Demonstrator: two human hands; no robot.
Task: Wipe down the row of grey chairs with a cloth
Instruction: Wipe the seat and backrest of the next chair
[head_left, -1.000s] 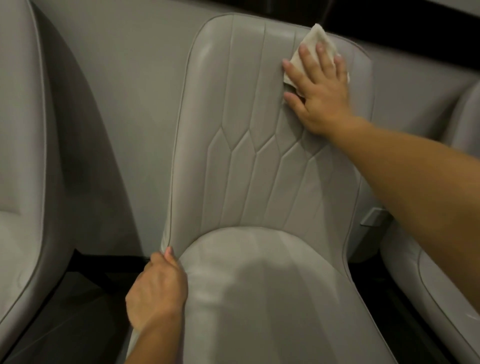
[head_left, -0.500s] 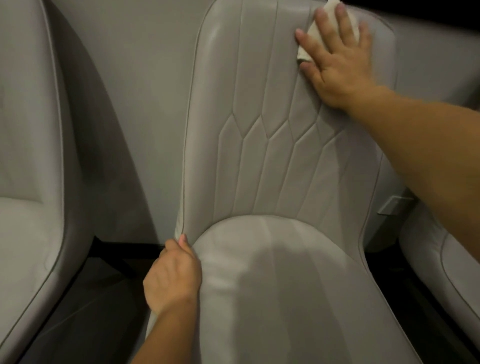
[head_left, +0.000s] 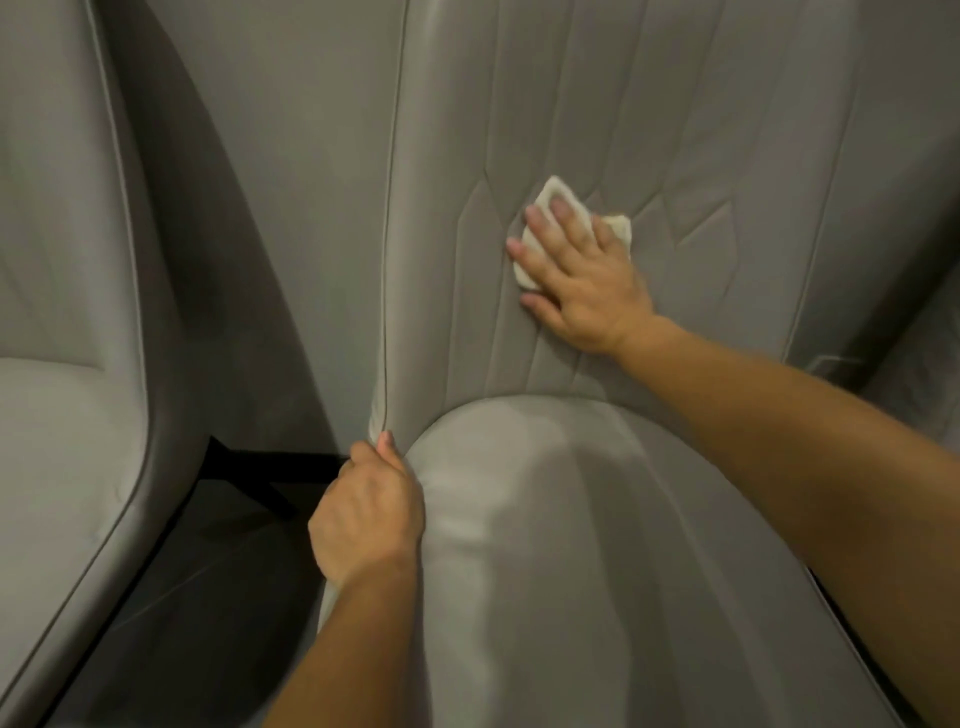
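The right hand (head_left: 582, 275) lies flat with straight fingers on the white cloth (head_left: 558, 195), pressing it to the middle of the grey chair's (head_left: 545, 545) back; the cloth peeks out past the fingertips; the left hand (head_left: 366, 512) grips the seat's left edge; another chair (head_left: 62, 415) stands left.

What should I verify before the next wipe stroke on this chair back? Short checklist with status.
1. Cloth under the right hand, flat on the backrest: ok.
2. Right hand fingers straight, pressing the cloth: ok.
3. Left hand grips the chair's left edge, steadying it: ok.
4. Path down to the seat cushion free of objects: ok.
5. Upper backrest already wiped: cannot tell, top out of frame.
6. Cloth clean enough to go on: cannot tell.
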